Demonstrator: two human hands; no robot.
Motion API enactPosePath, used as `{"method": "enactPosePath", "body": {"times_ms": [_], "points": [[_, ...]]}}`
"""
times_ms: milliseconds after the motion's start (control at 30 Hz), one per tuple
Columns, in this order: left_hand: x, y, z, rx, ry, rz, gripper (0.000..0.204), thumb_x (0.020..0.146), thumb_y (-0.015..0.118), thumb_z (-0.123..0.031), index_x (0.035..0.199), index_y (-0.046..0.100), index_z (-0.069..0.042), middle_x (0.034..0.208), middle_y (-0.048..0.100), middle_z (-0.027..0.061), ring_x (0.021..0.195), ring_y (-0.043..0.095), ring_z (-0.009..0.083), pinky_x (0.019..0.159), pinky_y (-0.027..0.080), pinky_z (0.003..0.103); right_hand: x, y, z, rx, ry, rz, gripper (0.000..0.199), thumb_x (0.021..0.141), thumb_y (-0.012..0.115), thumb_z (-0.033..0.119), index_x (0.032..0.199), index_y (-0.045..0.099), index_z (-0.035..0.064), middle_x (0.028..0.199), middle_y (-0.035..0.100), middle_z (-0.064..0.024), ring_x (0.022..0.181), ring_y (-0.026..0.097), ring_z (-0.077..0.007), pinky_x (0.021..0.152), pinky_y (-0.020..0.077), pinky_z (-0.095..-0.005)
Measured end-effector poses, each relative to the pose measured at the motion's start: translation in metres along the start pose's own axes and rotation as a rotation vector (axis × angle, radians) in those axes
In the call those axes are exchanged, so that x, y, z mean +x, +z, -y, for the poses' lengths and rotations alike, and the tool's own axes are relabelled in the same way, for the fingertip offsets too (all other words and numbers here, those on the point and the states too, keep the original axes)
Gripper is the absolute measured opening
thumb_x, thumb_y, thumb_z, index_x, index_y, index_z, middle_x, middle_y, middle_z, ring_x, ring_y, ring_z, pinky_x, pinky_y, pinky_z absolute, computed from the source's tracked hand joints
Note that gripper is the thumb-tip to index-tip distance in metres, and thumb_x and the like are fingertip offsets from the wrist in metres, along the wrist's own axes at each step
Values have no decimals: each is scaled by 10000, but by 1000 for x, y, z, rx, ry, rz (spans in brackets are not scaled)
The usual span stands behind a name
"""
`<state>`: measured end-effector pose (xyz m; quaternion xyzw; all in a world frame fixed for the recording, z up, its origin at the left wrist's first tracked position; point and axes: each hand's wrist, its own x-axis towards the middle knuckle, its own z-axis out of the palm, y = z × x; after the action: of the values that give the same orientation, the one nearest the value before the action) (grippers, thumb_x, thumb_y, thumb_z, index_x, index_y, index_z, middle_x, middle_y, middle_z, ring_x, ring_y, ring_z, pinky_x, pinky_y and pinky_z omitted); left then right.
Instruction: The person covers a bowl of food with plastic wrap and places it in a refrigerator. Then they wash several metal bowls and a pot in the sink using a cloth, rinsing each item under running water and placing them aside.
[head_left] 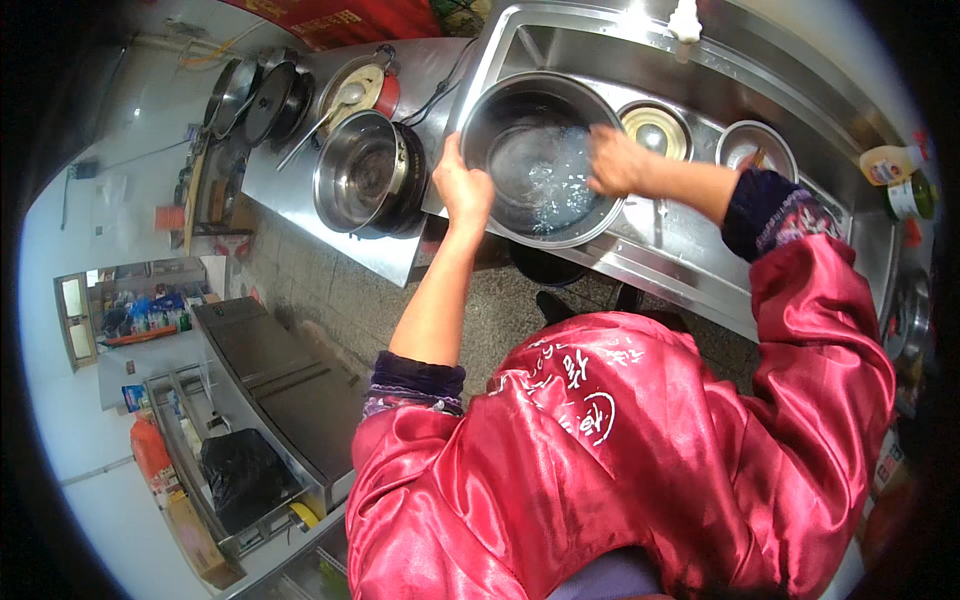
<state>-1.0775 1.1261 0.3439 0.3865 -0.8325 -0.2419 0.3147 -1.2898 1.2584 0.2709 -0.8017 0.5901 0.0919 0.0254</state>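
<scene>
A large, deep metal pot (520, 98) rests at the left end of the steel sink (690, 270), with water and whitish bubbles inside. My left hand (463, 188) is closed around its left rim, thumb upward. At the opposite side my right hand (615, 162) reaches over the rim, its fingers curled against the inner wall; whether they hold a cloth or scrubber is hidden. Just behind my right hand, a round bowl (682, 122) with pale yellowish contents sits in the sink. Near my right forearm is a metal bowl (730, 136) with something brown in it.
A white tap (684, 22) hangs over the sink's far side. Bottles (888, 165) stand at its right end. The left counter (290, 190) carries a steel pot (358, 172), a red pot with a ladle (350, 95) and dark pans (268, 105). Behind lies a steel worktable (280, 370).
</scene>
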Motion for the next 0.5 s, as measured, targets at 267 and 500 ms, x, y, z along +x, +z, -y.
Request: {"method": "enactPosePath", "body": {"times_ms": [267,500], "points": [[-11,7,-18,-41,-18,-6,511,661,420,146,1142,554,38,916,629,307,937,613,451,841,464,426,62,68,39,-287,442,116,261,832,526,220,933,713,68,1007,543,-109,942,493,-261,682,452,-379],[0,8,-12,-34,-19,-59,492,660,430,128,1117,579,26,884,643,291,892,628,448,809,482,423,93,1,104,1005,352,250,376,828,526,269,1051,691,16,1108,661,-182,1041,628,-338,890,485,-431]]}}
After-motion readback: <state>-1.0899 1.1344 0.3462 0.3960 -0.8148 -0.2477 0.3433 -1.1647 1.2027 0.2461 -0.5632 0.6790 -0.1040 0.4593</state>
